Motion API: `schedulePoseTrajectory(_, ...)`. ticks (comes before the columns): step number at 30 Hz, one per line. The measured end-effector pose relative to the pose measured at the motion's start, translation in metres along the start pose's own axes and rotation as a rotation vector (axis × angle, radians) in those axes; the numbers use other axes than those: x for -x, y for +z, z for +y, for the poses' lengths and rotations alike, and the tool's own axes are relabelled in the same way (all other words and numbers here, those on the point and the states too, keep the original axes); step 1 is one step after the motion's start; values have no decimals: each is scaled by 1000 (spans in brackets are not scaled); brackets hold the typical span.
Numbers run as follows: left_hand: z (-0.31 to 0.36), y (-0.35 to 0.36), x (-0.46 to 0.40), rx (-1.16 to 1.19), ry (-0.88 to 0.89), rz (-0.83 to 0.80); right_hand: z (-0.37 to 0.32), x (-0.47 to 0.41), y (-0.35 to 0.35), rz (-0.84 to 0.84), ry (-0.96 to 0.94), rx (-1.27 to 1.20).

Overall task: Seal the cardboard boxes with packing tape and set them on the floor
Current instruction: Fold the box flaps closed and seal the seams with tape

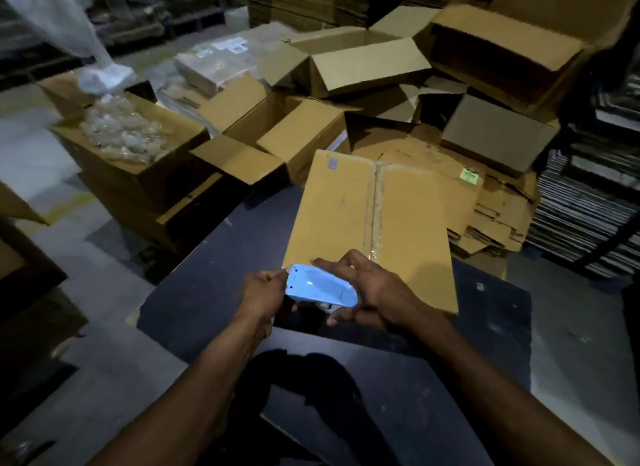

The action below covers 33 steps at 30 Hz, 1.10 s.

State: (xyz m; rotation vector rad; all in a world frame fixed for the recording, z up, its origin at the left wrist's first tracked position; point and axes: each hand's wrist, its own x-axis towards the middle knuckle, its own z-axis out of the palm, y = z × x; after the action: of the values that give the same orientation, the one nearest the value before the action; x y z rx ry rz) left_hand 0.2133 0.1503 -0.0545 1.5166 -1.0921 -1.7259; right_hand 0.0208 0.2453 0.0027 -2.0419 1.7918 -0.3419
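A closed cardboard box (332,219) lies on a dark table (214,292), with a strip of clear tape running along its centre seam. At its near edge a blue tape dispenser (320,287) is held between both hands. My left hand (263,292) grips the dispenser's left end. My right hand (370,289) curls around its right side, with the index finger stretched over the top. The roll itself is hidden under the hands.
Several open, empty cardboard boxes (277,126) crowd the floor beyond the table. One box at the left (128,136) holds clear plastic items. Flattened cartons (498,216) are stacked at the right, next to dark stacked sheets (588,205). Grey floor (575,327) shows at the right.
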Motion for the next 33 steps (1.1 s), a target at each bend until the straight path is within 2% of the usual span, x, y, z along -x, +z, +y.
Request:
schedulePoseTrajectory(2, -1, -5, -18, -43, 52, 58, 4, -12, 3, -70, -30, 76)
schedulePoseTrajectory(6, -2, -23, -51, -70, 45, 90, 25, -18, -10, -82, -31, 106)
schedulePoseTrajectory(9, -12, -36, -68, -275, 83, 151, 25, -15, -14, -145, 68, 79)
schedulePoseTrajectory(12, -17, -41, -77, -419, 87, 141, 18, -25, -11, -188, 108, 51)
schedulePoseTrajectory(14, -18, -41, -82, -506, 104, 157, 16, -37, -10, -290, 154, 47)
schedulePoseTrajectory(18, -15, -41, -88, -668, 119, 168, 21, -56, -1, -365, 227, 115)
schedulePoseTrajectory(21, -22, -42, -97, -746, 121, 171, 20, -63, 1, -377, 214, 184)
schedulePoseTrajectory(27, -42, -40, -98, -738, 140, 169, 9, -69, -5, -317, 196, 273)
schedulePoseTrajectory(33, -61, -30, -100, -566, 76, 129, -1, -86, -6, -335, 277, 292)
